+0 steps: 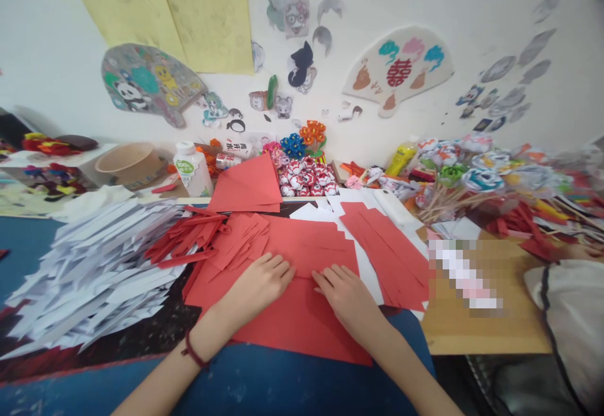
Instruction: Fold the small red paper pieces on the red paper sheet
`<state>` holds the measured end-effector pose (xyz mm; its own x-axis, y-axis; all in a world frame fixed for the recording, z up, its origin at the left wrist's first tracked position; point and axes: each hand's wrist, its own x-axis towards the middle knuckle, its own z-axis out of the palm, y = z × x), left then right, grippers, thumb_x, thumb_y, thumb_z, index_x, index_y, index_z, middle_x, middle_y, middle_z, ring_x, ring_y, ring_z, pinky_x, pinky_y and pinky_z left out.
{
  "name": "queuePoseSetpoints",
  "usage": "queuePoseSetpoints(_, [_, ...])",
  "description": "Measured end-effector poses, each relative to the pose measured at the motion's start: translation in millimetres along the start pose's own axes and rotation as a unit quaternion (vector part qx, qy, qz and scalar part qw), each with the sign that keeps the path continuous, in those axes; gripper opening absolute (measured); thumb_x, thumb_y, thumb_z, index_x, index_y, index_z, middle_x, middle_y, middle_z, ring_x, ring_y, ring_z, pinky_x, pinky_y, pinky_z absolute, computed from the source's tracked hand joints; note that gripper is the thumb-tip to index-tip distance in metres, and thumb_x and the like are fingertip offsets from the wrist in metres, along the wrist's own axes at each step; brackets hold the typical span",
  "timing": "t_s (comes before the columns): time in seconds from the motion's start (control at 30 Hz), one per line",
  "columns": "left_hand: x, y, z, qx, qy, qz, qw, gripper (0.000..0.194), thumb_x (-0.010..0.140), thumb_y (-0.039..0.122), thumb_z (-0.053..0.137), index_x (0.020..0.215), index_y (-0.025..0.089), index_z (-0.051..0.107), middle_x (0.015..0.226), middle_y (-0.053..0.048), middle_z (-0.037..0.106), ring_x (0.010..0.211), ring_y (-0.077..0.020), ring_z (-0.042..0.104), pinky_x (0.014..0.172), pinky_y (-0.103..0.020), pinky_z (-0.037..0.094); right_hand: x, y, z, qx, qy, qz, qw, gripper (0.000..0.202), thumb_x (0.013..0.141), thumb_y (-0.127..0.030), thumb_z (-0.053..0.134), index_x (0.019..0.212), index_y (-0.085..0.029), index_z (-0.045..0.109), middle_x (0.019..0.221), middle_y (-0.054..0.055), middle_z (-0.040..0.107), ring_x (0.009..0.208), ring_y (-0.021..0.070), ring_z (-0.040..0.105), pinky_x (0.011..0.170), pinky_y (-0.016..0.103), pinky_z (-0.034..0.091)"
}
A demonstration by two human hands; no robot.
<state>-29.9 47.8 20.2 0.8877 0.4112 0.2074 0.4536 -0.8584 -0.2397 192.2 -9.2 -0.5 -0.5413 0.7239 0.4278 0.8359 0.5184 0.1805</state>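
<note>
Red paper sheets [311,321] lie in layers on the table in front of me. My left hand [267,281], with a dark red cord on its wrist, has its fingers bent together at a horizontal paper edge. Facing it from the right, my right hand [340,290] has curled fingers at the same edge. Both hands press or pinch the red paper; a small gap separates them. Cut red strips [243,240] rest just beyond my left hand. Red strips [387,252] on white sheets lie to the right.
A large pile of folded white paper [104,271] covers the left side. At the back stand a white bottle [192,170] and red-white paper balls [309,178]. Paper flowers [486,174] fill the back right. A person's pale sleeve [578,315] is at the right edge.
</note>
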Motion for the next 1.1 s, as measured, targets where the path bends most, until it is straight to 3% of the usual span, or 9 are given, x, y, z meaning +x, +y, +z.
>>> queuePoseSetpoints(0.07, [7.0, 2.1, 4.0, 0.013, 0.008, 0.016, 1.0, 0.009, 0.093, 0.012, 0.05, 0.093, 0.014, 0.058, 0.086, -0.005, 0.061, 0.079, -0.0207, 0.053, 0.071, -0.034, 0.037, 5.7, -1.4, 3.3, -0.003, 0.0, 0.02, 1.0, 0.016, 0.093, -0.011, 0.053, 0.103, -0.011, 0.065, 0.082, 0.007, 0.062, 0.075, 0.0216, 0.055, 0.068, 0.035, 0.042])
queuePoseSetpoints(0.17, [16.7, 5.3, 7.0, 0.031, 0.025, 0.047, 0.998, 0.014, 0.092, 0.008, 0.046, 0.085, 0.014, 0.057, 0.08, -0.005, 0.059, 0.075, -0.0209, 0.052, 0.066, -0.034, 0.036, 14.6, 0.6, 8.6, -0.014, 0.011, 0.006, 1.0, 0.022, 0.092, -0.004, 0.046, 0.089, -0.014, 0.065, 0.079, 0.006, 0.061, 0.074, 0.0207, 0.054, 0.07, 0.034, 0.041])
queuePoseSetpoints(0.33, [19.3, 9.7, 2.0, -0.021, 0.033, -0.02, 0.999, 0.014, 0.096, 0.012, 0.045, 0.088, 0.016, 0.056, 0.081, -0.004, 0.06, 0.075, -0.0195, 0.053, 0.067, -0.033, 0.036, 15.2, 4.2, 10.8, 0.047, 0.058, -0.003, 0.997, 0.033, 0.095, -0.002, 0.034, 0.096, -0.015, 0.065, 0.076, 0.007, 0.063, 0.072, 0.0202, 0.054, 0.071, 0.034, 0.041])
queuePoseSetpoints(0.47, [8.5, 14.5, -0.6, -0.088, 0.055, -0.049, 0.993, 0.024, 0.1, 0.023, 0.041, 0.079, 0.018, 0.054, 0.069, -0.001, 0.058, 0.064, -0.0162, 0.051, 0.062, -0.031, 0.033, 4.7, 2.6, 7.9, 0.157, 0.076, 0.037, 0.984, 0.026, 0.099, -0.015, 0.041, 0.087, -0.016, 0.063, 0.067, 0.005, 0.06, 0.063, 0.0188, 0.051, 0.061, 0.032, 0.038])
queuePoseSetpoints(0.6, [-4.8, 19.2, -4.1, -0.132, 0.063, -0.073, 0.987, 0.03, 0.101, 0.025, 0.037, 0.077, 0.018, 0.054, 0.067, -0.001, 0.059, 0.06, -0.0154, 0.051, 0.057, -0.03, 0.031, 0.5, -1.7, 2.5, 0.237, 0.083, 0.061, 0.966, 0.027, 0.099, -0.013, 0.039, 0.083, -0.016, 0.062, 0.068, 0.004, 0.061, 0.063, 0.0169, 0.051, 0.061, 0.029, 0.039])
queuePoseSetpoints(0.73, [-11.1, 21.3, -12.1, -0.17, 0.042, -0.101, 0.979, 0.025, 0.1, 0.017, 0.036, 0.084, 0.017, 0.056, 0.073, -0.002, 0.063, 0.062, -0.0153, 0.055, 0.057, -0.028, 0.033, 5.3, -7.9, -2.2, 0.26, 0.106, 0.094, 0.955, 0.032, 0.093, -0.004, 0.035, 0.075, -0.017, 0.058, 0.065, 0.004, 0.058, 0.061, 0.0157, 0.051, 0.059, 0.028, 0.038])
queuePoseSetpoints(0.83, [-12.4, 21.2, -19.5, -0.189, 0.044, -0.13, 0.972, 0.023, 0.099, 0.02, 0.041, 0.082, 0.017, 0.057, 0.071, -0.002, 0.064, 0.06, -0.0149, 0.056, 0.056, -0.027, 0.034, 10.3, -12.5, -4.7, 0.266, 0.115, 0.121, 0.949, 0.031, 0.085, 0.002, 0.035, 0.07, -0.018, 0.055, 0.063, 0.003, 0.057, 0.058, 0.015, 0.051, 0.057, 0.026, 0.037])
queuePoseSetpoints(1.1, [-29.3, 15.3, -26.2, -0.273, 0.076, -0.186, 0.941, 0.021, 0.096, 0.014, 0.041, 0.093, 0.017, 0.062, 0.08, -0.006, 0.068, 0.073, -0.0169, 0.064, 0.066, -0.026, 0.045, 14.8, -18.1, -9.0, 0.347, 0.067, 0.194, 0.915, 0.035, 0.075, 0.005, 0.034, 0.081, -0.02, 0.057, 0.074, 0.003, 0.064, 0.068, 0.0161, 0.061, 0.062, 0.024, 0.044])
